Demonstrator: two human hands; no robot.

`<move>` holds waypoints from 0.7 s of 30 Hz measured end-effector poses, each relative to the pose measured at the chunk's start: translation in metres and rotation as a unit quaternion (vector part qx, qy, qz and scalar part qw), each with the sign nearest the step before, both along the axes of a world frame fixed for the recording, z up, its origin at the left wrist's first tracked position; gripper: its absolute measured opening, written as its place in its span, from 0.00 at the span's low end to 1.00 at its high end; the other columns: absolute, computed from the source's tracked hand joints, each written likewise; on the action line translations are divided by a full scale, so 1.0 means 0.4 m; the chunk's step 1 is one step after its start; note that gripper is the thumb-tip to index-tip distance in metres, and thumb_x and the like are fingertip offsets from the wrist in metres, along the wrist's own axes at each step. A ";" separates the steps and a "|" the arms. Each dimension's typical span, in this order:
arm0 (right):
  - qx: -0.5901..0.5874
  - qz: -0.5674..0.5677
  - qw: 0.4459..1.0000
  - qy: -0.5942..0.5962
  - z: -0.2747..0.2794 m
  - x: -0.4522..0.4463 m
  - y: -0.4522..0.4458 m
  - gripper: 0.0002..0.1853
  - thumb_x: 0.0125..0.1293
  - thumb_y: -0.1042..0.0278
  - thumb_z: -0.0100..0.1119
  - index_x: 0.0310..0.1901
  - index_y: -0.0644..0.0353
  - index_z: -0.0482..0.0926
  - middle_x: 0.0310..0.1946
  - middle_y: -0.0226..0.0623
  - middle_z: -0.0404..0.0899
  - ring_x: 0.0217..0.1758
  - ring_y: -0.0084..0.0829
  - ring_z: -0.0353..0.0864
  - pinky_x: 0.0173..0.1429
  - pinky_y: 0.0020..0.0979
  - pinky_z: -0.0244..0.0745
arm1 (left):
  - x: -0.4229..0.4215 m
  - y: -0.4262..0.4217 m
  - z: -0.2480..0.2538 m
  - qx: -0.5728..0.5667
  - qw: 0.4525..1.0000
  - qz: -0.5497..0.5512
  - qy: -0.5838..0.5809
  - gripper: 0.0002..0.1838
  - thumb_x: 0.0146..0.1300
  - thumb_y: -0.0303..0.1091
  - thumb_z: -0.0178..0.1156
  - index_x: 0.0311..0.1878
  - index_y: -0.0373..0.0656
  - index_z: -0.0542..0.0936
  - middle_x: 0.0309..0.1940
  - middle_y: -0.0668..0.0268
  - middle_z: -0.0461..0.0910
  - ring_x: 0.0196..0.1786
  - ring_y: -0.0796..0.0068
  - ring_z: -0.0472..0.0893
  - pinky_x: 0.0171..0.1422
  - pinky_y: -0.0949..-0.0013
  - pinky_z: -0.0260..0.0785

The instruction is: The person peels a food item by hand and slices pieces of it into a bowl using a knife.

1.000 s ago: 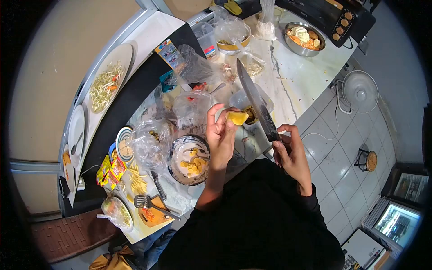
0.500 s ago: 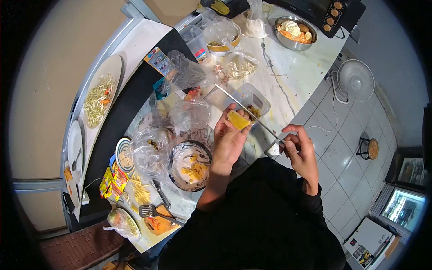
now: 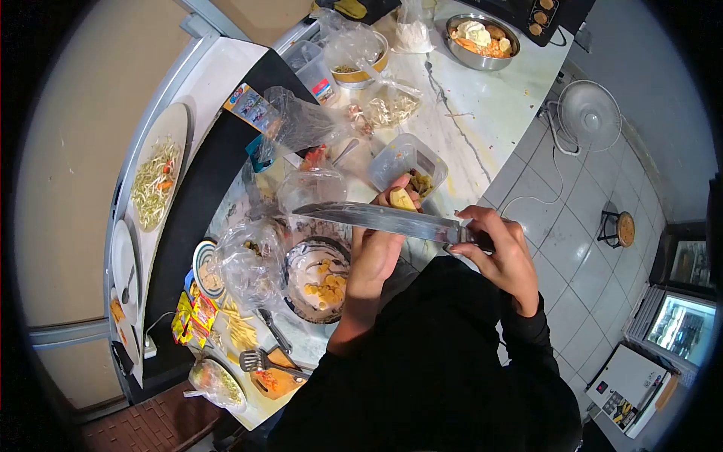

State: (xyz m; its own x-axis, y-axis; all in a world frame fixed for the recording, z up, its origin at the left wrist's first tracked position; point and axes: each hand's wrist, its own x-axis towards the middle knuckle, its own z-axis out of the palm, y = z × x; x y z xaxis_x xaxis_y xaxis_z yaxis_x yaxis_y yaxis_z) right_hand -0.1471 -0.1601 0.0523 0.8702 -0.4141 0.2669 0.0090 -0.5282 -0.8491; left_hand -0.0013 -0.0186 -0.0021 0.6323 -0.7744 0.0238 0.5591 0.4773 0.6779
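A small yellow piece of food (image 3: 401, 199) is held in my left hand (image 3: 380, 248), partly hidden behind the blade. My right hand (image 3: 503, 252) grips the dark handle of a large knife (image 3: 376, 218), its blade lying level across the front of my left hand and pointing left. Just beyond my left fingers stands a clear plastic container (image 3: 407, 154) with dark and yellowish pieces inside. Left of my left forearm, a bowl (image 3: 297, 265) holds a whitish mixture with yellow chunks.
Plastic bags (image 3: 252, 260) cover the counter's left part, near a spatula (image 3: 256, 361) and an orange board (image 3: 279, 382). A metal bowl of food (image 3: 482, 60) stands at the back right. A fan (image 3: 590, 115) is on the right, beyond the counter edge.
The knife has swung from pointing up and away to lying level, pointing left across my left hand. The yellow piece has turned and shows less of itself. The whole view has shifted slightly.
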 end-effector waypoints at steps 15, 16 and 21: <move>-0.036 0.014 0.999 -0.003 0.009 0.026 0.007 0.23 0.55 0.62 0.71 0.48 0.63 0.74 0.24 0.46 0.78 0.25 0.47 0.78 0.30 0.37 0.70 | -0.031 -0.001 0.022 -0.019 1.000 0.015 -0.009 0.20 0.70 0.24 0.53 0.64 0.34 0.70 0.64 0.59 0.70 0.60 0.69 0.74 0.66 0.60 0.69; -0.042 0.013 0.999 -0.010 0.006 0.027 0.007 0.23 0.55 0.63 0.71 0.48 0.64 0.74 0.24 0.47 0.78 0.26 0.48 0.78 0.30 0.37 0.70 | -0.031 0.000 0.021 -0.019 1.000 0.015 -0.009 0.20 0.70 0.24 0.53 0.64 0.34 0.70 0.64 0.59 0.70 0.60 0.69 0.74 0.66 0.60 0.69; -0.048 0.011 0.999 -0.011 0.003 0.030 0.008 0.23 0.56 0.63 0.70 0.49 0.63 0.73 0.27 0.47 0.79 0.27 0.49 0.79 0.31 0.38 0.71 | -0.024 0.006 0.005 -0.021 0.999 0.006 -0.031 0.20 0.69 0.23 0.54 0.64 0.37 0.70 0.65 0.58 0.70 0.63 0.65 0.73 0.68 0.58 0.67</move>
State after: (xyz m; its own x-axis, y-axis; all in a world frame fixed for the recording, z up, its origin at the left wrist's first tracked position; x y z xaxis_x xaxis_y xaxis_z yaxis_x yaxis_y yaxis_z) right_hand -0.1352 -0.1571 0.0534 0.8726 -0.3658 0.3237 0.0403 -0.6065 -0.7941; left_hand -0.0108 -0.0163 0.0000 0.6381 -0.7640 0.0951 0.5112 0.5128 0.6898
